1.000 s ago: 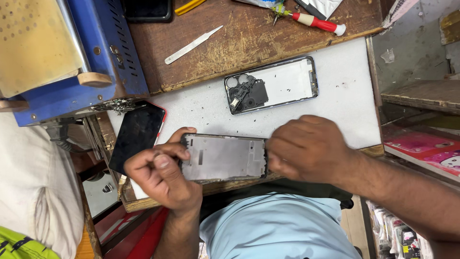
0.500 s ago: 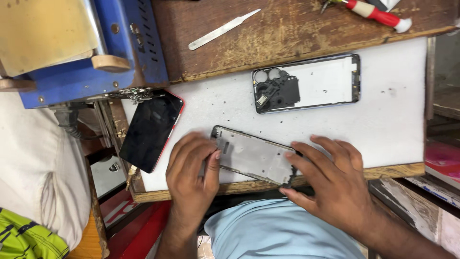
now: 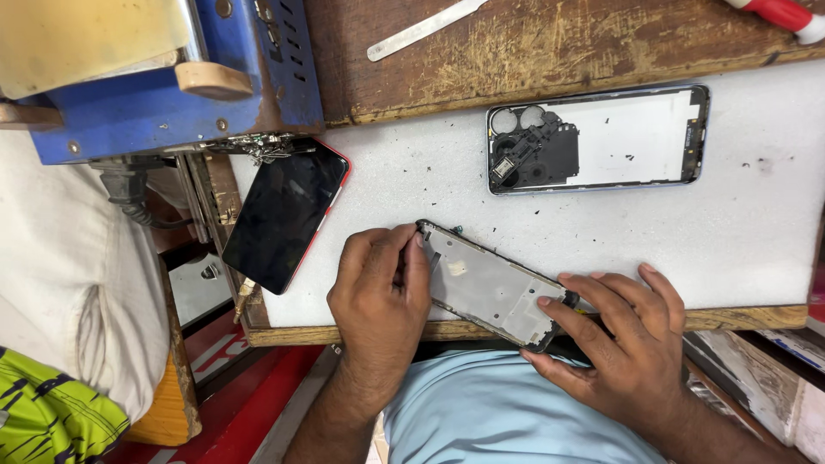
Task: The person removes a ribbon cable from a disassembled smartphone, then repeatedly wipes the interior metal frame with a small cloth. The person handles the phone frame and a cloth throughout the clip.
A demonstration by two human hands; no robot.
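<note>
A grey metal phone frame [image 3: 485, 288] lies slanted on the white mat [image 3: 601, 232], and its lower right end reaches past the table's front edge. My left hand [image 3: 378, 292] pinches the frame's upper left corner with thumb and fingers. My right hand [image 3: 623, 339] has its fingers spread over the frame's lower right end and holds it there. I cannot tell whether a small tool is in my left fingers.
A phone back shell [image 3: 601, 137] with a camera cutout lies on the mat farther back. A dark-screened phone with a red edge [image 3: 288, 215] sits at the mat's left corner. A blue machine [image 3: 172, 77], a metal spudger [image 3: 425, 27] and a red-handled tool [image 3: 786, 13] are at the back.
The frame has turned to a steeper slant. My right hand slid down to its lower right end, and my left hand shifted to the upper left corner.
</note>
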